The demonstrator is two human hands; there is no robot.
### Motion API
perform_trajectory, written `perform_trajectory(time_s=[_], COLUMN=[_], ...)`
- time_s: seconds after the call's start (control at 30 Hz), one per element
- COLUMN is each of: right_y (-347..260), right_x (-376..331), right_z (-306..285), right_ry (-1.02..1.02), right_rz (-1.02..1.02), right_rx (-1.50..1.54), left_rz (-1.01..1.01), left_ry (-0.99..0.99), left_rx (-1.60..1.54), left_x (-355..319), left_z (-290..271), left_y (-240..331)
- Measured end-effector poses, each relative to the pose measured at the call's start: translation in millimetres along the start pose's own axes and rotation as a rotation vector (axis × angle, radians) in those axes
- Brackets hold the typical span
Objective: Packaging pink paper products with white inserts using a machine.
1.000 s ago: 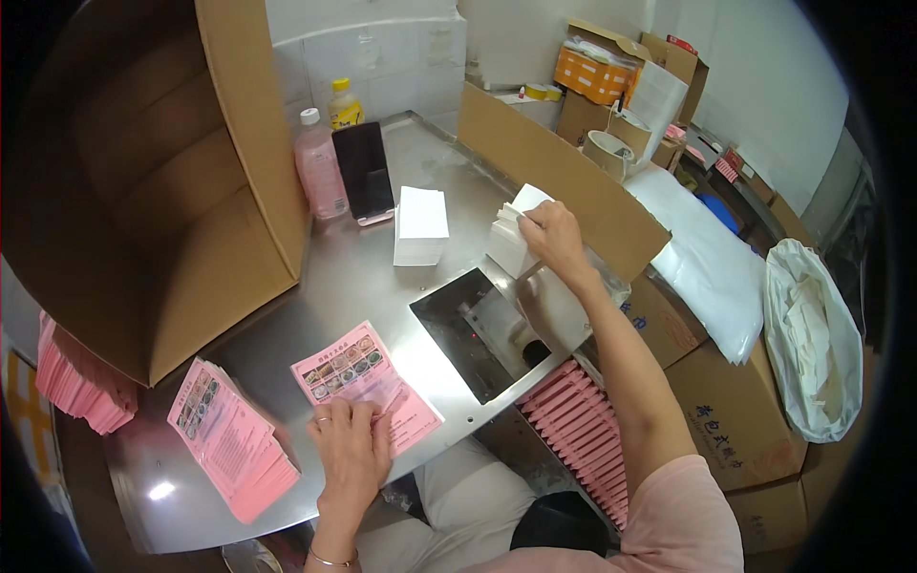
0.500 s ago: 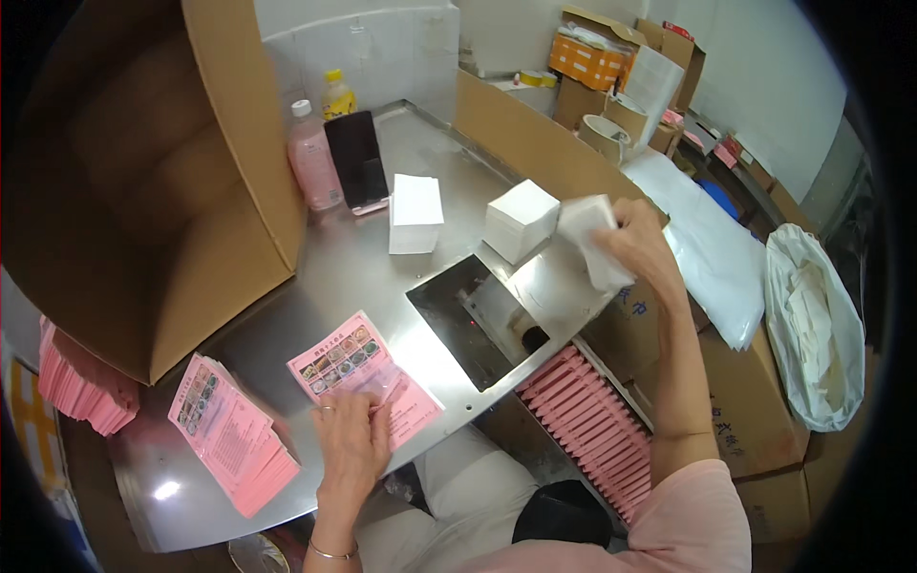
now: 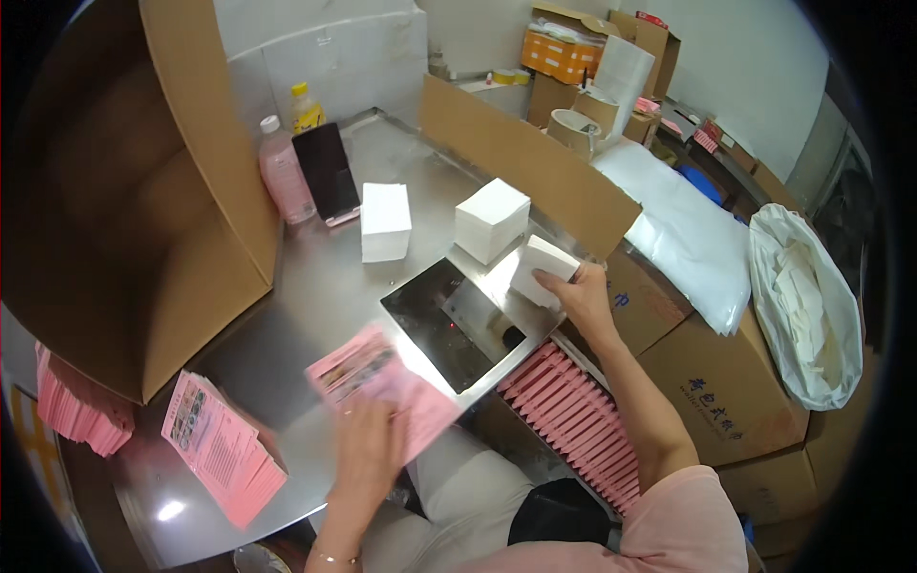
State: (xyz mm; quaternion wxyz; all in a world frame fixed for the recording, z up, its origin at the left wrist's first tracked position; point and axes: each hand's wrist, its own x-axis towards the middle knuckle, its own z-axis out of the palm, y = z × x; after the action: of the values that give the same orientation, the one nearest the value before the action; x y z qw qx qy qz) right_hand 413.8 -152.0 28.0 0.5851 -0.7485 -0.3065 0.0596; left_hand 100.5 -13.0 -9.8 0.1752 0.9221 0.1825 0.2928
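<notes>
My right hand (image 3: 585, 294) grips a small stack of folded white paper napkins (image 3: 543, 269) at the right of the metal table, thumb on top. Just behind it stands a taller white napkin block (image 3: 492, 222), and another block (image 3: 385, 222) is further left. My left hand (image 3: 368, 444), smeared by motion, has its fingers on a pink printed leaflet (image 3: 420, 406) at the table's front edge; the leaflet is blurred too. A fanned pile of similar pink leaflets (image 3: 224, 458) lies to the left of this hand.
A rectangular opening (image 3: 449, 325) is cut in the metal table (image 3: 315, 296). Below its right edge, a box holds a row of pink packets (image 3: 573, 420). A big open carton (image 3: 215, 143) rises at left, near a phone (image 3: 327, 172) and bottles (image 3: 285, 172). Cartons (image 3: 716, 382) stand right.
My right hand has brought the napkin stack down and inward, nearer the table opening. My left hand and the pink leaflet have shifted slightly right. The whole view has turned a little.
</notes>
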Motion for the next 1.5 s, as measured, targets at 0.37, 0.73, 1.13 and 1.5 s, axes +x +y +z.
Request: perform_trajectory(time_s=[0.37,0.73,1.13,1.5], right_y=[-31.6,-4.8,-12.5,-17.2], right_x=[-77.4,86.2,32.0,34.8], right_z=[145.2,61.3,52.7,32.8], right_ry=[-0.547,0.238,0.182,0.021], right_rz=[-0.958,-0.796,-0.619,-0.464], right_rx=[-0.755,-0.9,-0.932,-0.788], left_rz=[-0.147,-0.25,-0.189,-0.073], left_ry=[-0.047,-0.019,0.002,0.044], left_rx=[0.258,0.359,0.452,0.316], left_x=[12.2,8.1,7.2,15.9], left_z=[-10.8,-19.1,-22.5,-10.7], left_y=[10.3,10.9,3.3,4.8])
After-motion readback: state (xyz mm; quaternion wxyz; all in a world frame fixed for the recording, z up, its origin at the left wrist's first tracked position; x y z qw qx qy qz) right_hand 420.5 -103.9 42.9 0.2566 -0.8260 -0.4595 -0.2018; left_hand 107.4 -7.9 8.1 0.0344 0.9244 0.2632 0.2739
